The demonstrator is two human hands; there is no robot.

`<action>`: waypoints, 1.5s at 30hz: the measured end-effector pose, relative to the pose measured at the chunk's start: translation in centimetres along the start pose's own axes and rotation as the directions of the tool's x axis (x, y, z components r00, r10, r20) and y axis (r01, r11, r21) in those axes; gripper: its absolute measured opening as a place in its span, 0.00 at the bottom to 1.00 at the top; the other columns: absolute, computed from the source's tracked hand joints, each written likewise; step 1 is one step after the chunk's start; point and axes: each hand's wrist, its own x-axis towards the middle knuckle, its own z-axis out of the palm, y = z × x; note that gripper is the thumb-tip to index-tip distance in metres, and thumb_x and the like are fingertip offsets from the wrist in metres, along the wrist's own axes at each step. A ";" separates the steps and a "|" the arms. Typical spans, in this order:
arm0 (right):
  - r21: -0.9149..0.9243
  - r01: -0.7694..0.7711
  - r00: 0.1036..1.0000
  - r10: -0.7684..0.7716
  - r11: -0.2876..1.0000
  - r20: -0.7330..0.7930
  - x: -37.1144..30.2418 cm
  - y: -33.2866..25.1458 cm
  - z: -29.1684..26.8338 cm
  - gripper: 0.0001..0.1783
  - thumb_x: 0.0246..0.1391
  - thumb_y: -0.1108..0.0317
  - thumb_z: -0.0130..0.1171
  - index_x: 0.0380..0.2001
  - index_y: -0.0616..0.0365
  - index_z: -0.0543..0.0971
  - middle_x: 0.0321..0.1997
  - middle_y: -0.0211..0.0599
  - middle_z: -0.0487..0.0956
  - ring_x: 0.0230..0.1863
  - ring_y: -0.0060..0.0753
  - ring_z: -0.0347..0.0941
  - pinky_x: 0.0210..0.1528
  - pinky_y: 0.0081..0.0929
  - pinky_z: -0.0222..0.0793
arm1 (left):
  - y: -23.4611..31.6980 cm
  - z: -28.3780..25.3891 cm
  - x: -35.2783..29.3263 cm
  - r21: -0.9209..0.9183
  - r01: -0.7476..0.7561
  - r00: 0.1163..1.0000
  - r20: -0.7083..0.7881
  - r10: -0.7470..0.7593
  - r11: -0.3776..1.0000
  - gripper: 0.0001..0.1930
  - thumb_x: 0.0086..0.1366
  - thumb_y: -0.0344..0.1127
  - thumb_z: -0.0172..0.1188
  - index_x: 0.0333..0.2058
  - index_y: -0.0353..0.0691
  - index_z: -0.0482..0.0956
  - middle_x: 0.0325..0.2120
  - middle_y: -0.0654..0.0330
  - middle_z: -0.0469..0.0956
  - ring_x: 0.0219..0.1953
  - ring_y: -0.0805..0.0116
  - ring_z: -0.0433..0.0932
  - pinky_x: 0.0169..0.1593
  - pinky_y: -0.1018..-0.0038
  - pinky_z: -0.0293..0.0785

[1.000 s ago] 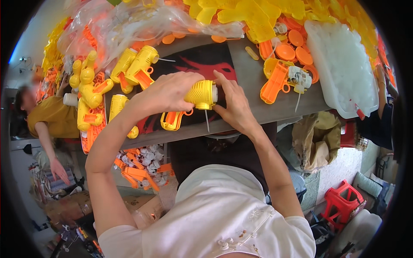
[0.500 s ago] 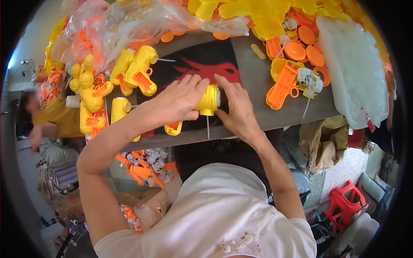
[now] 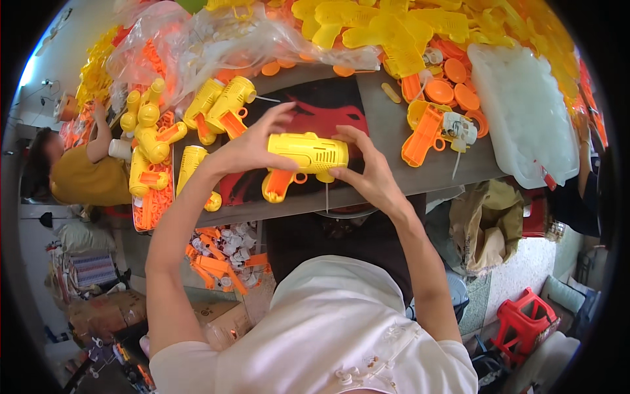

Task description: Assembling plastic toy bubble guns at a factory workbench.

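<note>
A yellow toy gun [image 3: 307, 152] with an orange grip insert and trigger ring lies sideways just above the table's near part. From its underside hangs a thin pale rod. My right hand [image 3: 371, 172] pinches the front end between thumb and fingers. My left hand [image 3: 252, 146] is at the rear end, its thumb against the body and its fingers raised and spread, slightly blurred. Left of my hands lie several more yellow toy guns [image 3: 230, 105]. On the right rests an opened half shell with an orange insert [image 3: 423, 136] and a white mechanism [image 3: 459, 131].
At the back are heaped yellow shells [image 3: 387, 33] and clear plastic bags [image 3: 216, 39]. Orange round parts [image 3: 453, 82] lie beside a translucent tub [image 3: 528, 118] of whitish pieces. A red stool [image 3: 525, 322] stands at lower right. Another person [image 3: 92, 177] works at far left.
The toy gun has turned from end-on to side-on, showing its length and grip. My left fingers have lifted off its top; my right hand has moved slightly right and down.
</note>
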 end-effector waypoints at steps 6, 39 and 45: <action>0.167 0.061 0.991 -0.080 0.984 0.108 -0.6 -0.1 -1.0 0.30 0.50 0.72 0.66 0.58 0.59 0.69 0.56 0.35 0.75 0.57 0.28 0.68 0.62 0.28 0.62 | 0.5 3.6 -2.5 -0.495 -0.053 0.982 -0.182 -0.043 0.867 0.34 0.52 0.29 0.71 0.58 0.37 0.67 0.48 0.59 0.76 0.52 0.71 0.75 0.57 0.73 0.71; 0.350 0.243 0.970 -0.231 0.905 -0.076 -1.6 -8.9 0.1 0.41 0.54 0.73 0.64 0.68 0.58 0.57 0.67 0.42 0.64 0.68 0.37 0.61 0.67 0.35 0.58 | 5.4 0.9 -5.6 0.334 -0.353 0.800 -0.377 0.467 0.874 0.29 0.45 0.34 0.74 0.47 0.35 0.76 0.40 0.59 0.79 0.43 0.64 0.79 0.48 0.71 0.75; 0.500 -0.010 0.990 -0.063 0.866 0.129 -2.2 -6.5 2.3 0.31 0.66 0.69 0.52 0.68 0.63 0.58 0.64 0.39 0.68 0.62 0.33 0.66 0.64 0.29 0.62 | 0.8 2.5 -5.4 -0.310 -0.445 0.791 -0.575 0.207 0.841 0.30 0.47 0.32 0.74 0.50 0.36 0.75 0.43 0.62 0.79 0.45 0.75 0.76 0.50 0.74 0.73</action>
